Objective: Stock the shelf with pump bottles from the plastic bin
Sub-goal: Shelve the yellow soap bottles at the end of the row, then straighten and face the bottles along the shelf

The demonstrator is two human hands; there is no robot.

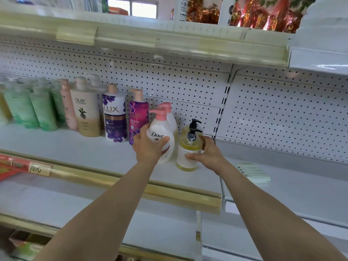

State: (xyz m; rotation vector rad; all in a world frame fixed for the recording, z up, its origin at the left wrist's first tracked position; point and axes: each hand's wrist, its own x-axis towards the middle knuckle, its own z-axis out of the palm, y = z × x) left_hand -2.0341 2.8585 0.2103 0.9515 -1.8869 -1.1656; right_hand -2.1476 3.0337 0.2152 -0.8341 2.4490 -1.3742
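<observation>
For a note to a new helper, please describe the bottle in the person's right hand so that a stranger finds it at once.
On the white shelf, follow the row of bottles to its right end. There the right hand grips a clear bottle of yellow liquid. Its black pump sets it apart from the white, pink-pumped Dove bottle beside it.

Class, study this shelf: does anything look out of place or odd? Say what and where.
A flat pale green packet lies alone on the right-hand shelf bay, apart from the row of pump bottles; it is no bottle. Nothing looks spilled or damaged.
</observation>
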